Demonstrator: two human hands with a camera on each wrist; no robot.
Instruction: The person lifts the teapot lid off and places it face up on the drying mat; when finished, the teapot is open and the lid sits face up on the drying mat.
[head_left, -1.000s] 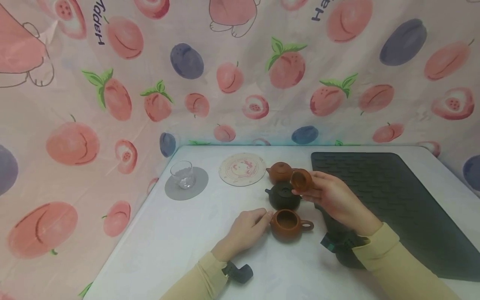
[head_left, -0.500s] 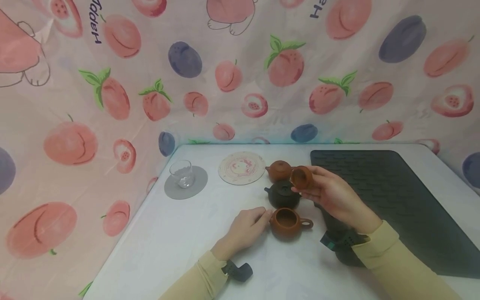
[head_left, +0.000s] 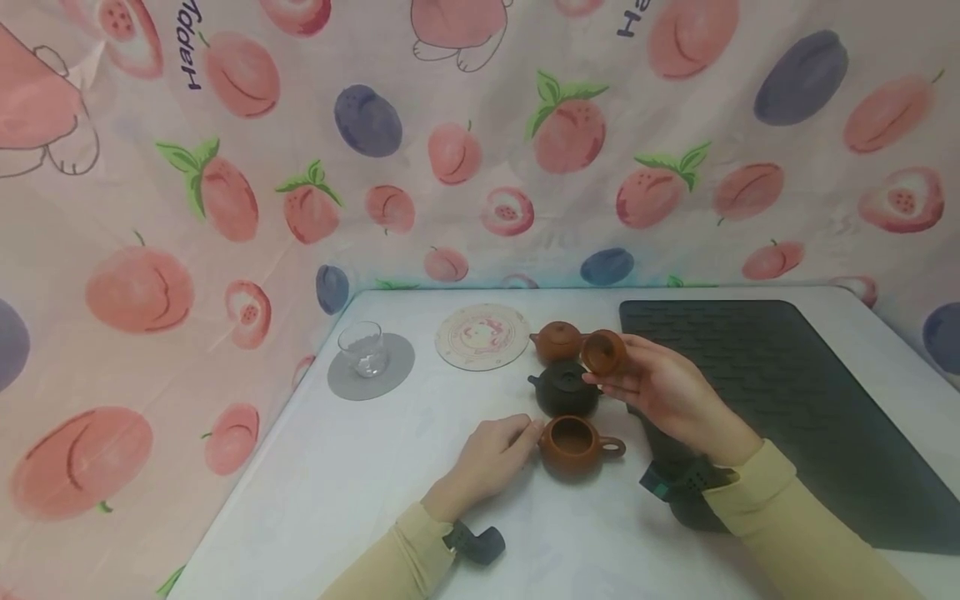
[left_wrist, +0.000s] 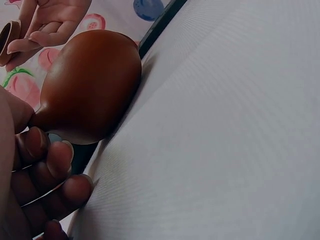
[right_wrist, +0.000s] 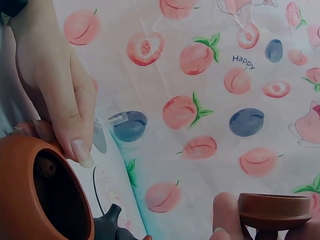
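Front and center on the white desk (head_left: 337, 492), a round reddish-brown clay teapot (head_left: 572, 457) sits upright with its top open, spout to the left and loop handle to the right. The left hand (head_left: 491, 454) is pinching that spout at the tip, thumb and finger around it. Over on the other side, the right hand (head_left: 675, 398) has a small reddish-brown clay lid (head_left: 604, 353) gripped in its fingers, up off the desk, hollow side toward the head view, so the two hands are well apart. Right behind the open pot is a squat black teapot (head_left: 564, 395) with its lid on, then a smaller lidded brown teapot (head_left: 557, 342). Further left there's a round patterned pinkish mat (head_left: 482, 337), plus a clear glass cup (head_left: 365, 352) on a gray round coaster (head_left: 399, 373). Big black textured mat (head_left: 757, 400) fills the right side.
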